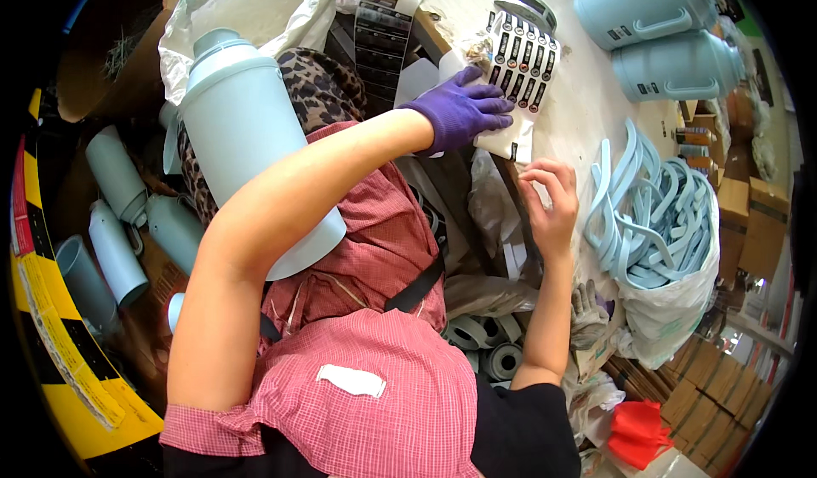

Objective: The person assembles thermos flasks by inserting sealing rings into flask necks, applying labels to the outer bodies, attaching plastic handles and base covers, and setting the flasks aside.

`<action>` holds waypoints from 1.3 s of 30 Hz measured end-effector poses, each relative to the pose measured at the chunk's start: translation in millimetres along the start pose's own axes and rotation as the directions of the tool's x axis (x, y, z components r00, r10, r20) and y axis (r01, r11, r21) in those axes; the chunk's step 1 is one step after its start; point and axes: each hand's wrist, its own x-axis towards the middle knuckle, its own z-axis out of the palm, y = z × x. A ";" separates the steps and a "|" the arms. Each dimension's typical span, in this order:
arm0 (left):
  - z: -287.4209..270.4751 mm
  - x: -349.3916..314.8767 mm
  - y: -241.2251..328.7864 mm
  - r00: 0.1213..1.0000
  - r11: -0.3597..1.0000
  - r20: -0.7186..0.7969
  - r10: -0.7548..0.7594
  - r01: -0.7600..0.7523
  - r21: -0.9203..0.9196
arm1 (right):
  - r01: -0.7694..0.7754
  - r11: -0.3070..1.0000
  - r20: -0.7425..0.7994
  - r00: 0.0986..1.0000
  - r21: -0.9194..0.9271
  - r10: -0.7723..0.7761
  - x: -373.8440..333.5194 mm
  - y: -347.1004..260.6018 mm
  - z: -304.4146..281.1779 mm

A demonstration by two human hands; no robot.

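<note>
My left hand (464,112), in a purple glove, lies flat with its fingers stretched over a white sheet of labels (525,63). Small dark stickers fill the sheet in rows, and its loose end (511,144) hangs at the table edge. Just below that end is my bare right hand (551,202), thumb and forefinger drawn together in a pinch; anything between the tips is too small to make out. A light-blue jug body (242,121) leans across my lap, partly behind my left forearm. At the sheet's far end sits a roll of tape or labels (526,10).
Blue jugs with handles (677,65) lie at the table's far right. A bag of blue plastic handles (655,223) stands right of my right hand. More jug bodies (115,248) lie in a box at left. A white bag (247,10) and label strip (383,36) are beyond my lap.
</note>
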 end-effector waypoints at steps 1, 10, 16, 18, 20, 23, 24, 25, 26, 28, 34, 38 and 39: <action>0.7 -0.5 -0.1 1.000 1.000 -0.006 0.003 -0.003 -0.012 | 0.079 0.996 -0.038 0.996 0.051 -0.077 0.7 -2.6 -2.4; 1.5 2.8 -7.3 0.997 0.969 0.010 -0.076 0.076 -0.236 | -0.014 1.000 0.084 0.996 -0.013 0.015 25.9 59.9 28.3; -2.0 2.2 -6.7 0.998 0.979 0.049 -0.050 0.058 -0.193 | -0.089 0.996 0.019 0.996 0.021 0.089 13.4 48.1 29.2; -2.2 1.1 -6.5 0.999 0.986 0.036 -0.034 0.040 -0.160 | -0.052 0.998 -0.042 0.998 -0.037 0.051 9.0 42.5 33.3; -1.6 0.0 -6.3 0.999 0.985 0.026 -0.021 0.025 -0.168 | -0.043 0.998 -0.105 0.994 -0.047 0.038 5.7 39.9 39.4; 0.1 -0.6 -4.7 0.998 0.985 0.033 -0.050 0.055 -0.164 | -0.029 0.999 -0.173 0.984 0.029 0.033 6.5 35.5 44.4; 0.1 -0.3 -4.9 0.999 0.985 0.018 -0.038 0.040 -0.170 | -0.024 0.998 -0.153 0.988 -0.051 0.016 6.5 30.8 42.9; 0.1 0.4 -4.1 0.999 0.985 0.022 -0.034 0.037 -0.171 | 0.027 0.991 -0.139 0.989 -0.128 -0.045 8.3 25.1 39.8; -0.7 0.9 -4.6 0.999 0.984 0.024 -0.029 0.032 -0.173 | 0.056 0.975 -0.129 0.988 -0.216 -0.085 9.0 16.9 35.1; -4.0 1.8 -5.3 0.998 0.982 0.047 -0.030 0.038 -0.187 | 0.142 0.968 -0.078 0.984 -0.208 -0.161 9.4 -4.5 22.0; -30.2 -6.5 -20.3 0.992 0.926 -0.079 -0.098 0.062 -0.372 | -0.234 0.900 -0.095 0.953 0.369 0.287 -9.4 -59.3 -2.4; -33.0 -15.7 -19.4 0.984 0.990 0.156 -0.090 0.105 -0.091 | -0.031 0.999 -0.201 0.979 0.028 0.036 -1.5 -49.1 13.1; -29.9 -16.8 -15.8 0.973 0.988 0.205 -0.108 0.129 -0.089 | -0.026 0.997 -0.186 0.982 -0.075 0.012 1.2 -44.1 14.7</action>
